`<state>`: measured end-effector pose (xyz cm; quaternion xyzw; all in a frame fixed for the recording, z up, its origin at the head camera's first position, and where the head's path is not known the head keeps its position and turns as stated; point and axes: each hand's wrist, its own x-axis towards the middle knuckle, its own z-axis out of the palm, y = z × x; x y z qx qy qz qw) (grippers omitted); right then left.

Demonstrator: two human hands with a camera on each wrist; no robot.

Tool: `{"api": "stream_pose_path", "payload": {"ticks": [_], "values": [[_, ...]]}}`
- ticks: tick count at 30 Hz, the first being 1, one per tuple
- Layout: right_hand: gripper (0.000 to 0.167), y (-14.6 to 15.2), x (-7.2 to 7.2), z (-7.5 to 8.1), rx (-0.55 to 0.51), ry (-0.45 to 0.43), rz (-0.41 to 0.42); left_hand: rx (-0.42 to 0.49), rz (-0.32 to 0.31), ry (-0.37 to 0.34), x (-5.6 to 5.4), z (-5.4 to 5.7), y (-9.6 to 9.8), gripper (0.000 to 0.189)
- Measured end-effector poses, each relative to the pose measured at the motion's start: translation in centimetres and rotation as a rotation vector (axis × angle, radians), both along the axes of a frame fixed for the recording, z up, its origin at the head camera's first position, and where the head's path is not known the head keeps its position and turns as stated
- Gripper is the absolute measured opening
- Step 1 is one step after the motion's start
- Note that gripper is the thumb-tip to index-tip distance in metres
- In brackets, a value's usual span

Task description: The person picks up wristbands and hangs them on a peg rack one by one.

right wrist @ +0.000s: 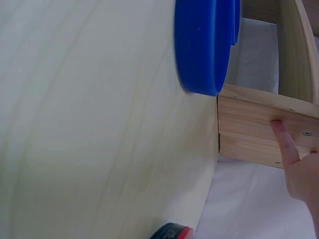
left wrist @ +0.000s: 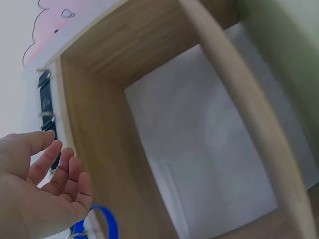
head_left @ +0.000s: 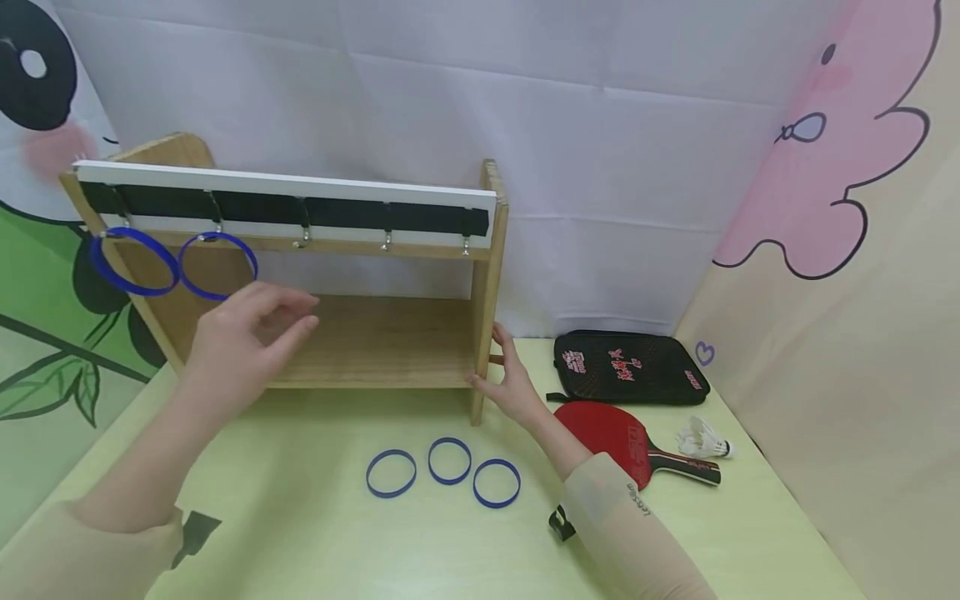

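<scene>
A wooden rack [head_left: 491, 275] stands on the table, with a row of metal hooks on the black strip [head_left: 345, 214] across its top front. Two blue rings hang at its left end, an outer ring [head_left: 135, 287] and an inner ring [head_left: 217, 293]. My left hand [head_left: 251, 333] is just below and right of the inner ring, fingers loosely bent, nothing between them; the left wrist view shows this hand [left wrist: 55, 184] beside the strip. Against the outside of the rack's right side panel [right wrist: 259, 119], my right hand [head_left: 517, 387] rests with its thumb and fingers spread.
Three blue rings lie on the table before the rack: a left ring [head_left: 391, 496], a middle ring [head_left: 450, 481] and a right ring [head_left: 497, 504]. To the right are a black case [head_left: 630, 367], a red table tennis paddle [head_left: 600, 429] and a shuttlecock [head_left: 701, 439].
</scene>
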<state>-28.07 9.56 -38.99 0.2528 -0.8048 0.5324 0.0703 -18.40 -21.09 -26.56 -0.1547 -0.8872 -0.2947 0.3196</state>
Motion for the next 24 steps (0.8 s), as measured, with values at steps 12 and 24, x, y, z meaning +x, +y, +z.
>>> {"api": "stream_pose_path", "payload": {"ticks": [12, 24], "values": [[0.084, 0.1, -0.2, -0.2, -0.009, -0.010, 0.016, -0.069, -0.135, -0.191, -1.3, -7.1, 2.1, 0.022], [0.085, 0.1, -0.2, 0.0, -0.013, -0.019, 0.019, -0.126, -0.201, -0.372, -3.0, -14.5, 2.5, 0.027]]}}
